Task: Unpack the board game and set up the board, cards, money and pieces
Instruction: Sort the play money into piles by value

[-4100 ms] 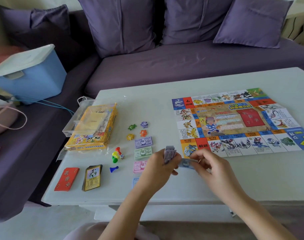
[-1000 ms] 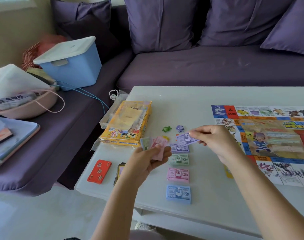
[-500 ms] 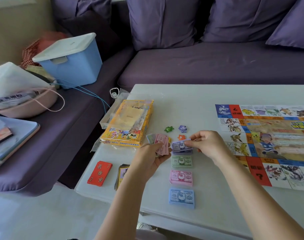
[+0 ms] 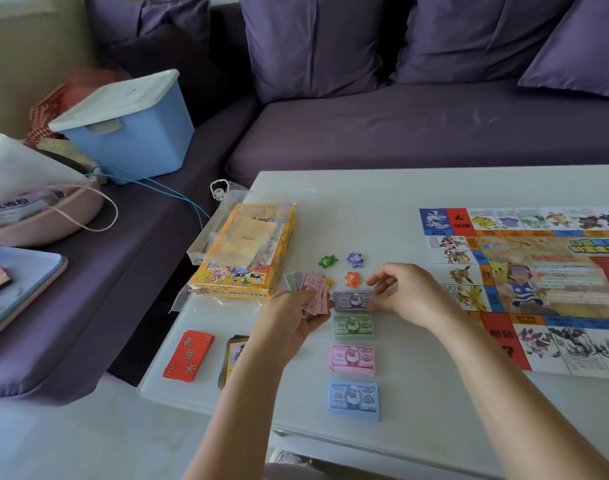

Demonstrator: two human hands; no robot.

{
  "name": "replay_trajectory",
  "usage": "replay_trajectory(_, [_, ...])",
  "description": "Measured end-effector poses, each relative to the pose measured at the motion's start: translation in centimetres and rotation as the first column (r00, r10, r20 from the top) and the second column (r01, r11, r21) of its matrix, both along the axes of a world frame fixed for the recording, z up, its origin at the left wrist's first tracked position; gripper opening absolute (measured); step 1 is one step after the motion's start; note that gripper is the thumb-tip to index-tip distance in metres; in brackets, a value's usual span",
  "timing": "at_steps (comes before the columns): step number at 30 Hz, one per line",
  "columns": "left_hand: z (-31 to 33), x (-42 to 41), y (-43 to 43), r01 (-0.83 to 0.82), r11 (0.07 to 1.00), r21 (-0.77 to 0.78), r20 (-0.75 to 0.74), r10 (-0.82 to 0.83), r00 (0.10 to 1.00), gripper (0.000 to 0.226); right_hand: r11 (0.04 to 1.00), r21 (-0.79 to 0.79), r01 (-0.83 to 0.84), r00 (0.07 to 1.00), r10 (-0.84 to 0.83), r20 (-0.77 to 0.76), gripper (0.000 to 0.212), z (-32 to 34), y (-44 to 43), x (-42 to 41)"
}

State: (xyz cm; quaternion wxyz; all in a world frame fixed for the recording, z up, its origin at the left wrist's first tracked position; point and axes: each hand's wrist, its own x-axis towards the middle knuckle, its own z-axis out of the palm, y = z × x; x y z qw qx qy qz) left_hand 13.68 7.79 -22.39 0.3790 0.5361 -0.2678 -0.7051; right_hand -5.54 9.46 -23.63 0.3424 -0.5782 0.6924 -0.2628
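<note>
The left hand pinches a fan of pink and green bills. The right hand, fingers loosely apart and holding nothing, hovers at the right edge of the purple stack, which lies on the bench left of the board.

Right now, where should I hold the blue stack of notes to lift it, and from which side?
Probably pinch the blue stack by its left and right ends, from above: it lies flat, those ends are free, and the pink stack sits close behind.
</note>
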Motion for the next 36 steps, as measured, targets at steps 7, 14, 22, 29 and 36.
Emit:
replay_trajectory(7, [0.0, -0.1, 0.0, 0.008, 1.0, 0.005, 0.014, -0.008, 1.0, 0.024, 0.993, 0.001, -0.119, 0.992, 0.119, -0.03, 0.044, 0.1, -0.1, -0.7])
replay_trajectory(14, [0.0, 0.0, -0.2, 0.003, 1.0, 0.012, 0.014, -0.004, 1.0, 0.023, 0.989, 0.009, -0.15, 0.982, 0.15, -0.115, 0.042, 0.3, -0.6, -0.7])
replay_trajectory(22, [0.7, -0.1, -0.1, -0.013, 1.0, -0.01, 0.01, 0.013, 1.0, 0.019, 0.988, -0.002, -0.154, 0.981, 0.152, -0.12, 0.041, 0.1, -0.7, -0.9])
replay_trajectory(29, [1.7, 0.5, 1.1, 0.069, 0.982, -0.176, -0.108, -0.089, 0.99, 0.018, 0.982, -0.15, 0.115, 0.955, -0.068, 0.29, 0.008, 2.3, 1.4, 0.4])
replay_trajectory(36, [1.7, -0.7, 3.3, 0.076, 0.938, -0.338, -0.053, -0.1, 0.994, 0.009, 0.959, -0.114, 0.258, 0.845, -0.167, 0.508, 0.019, 2.4, 5.9, 4.7])
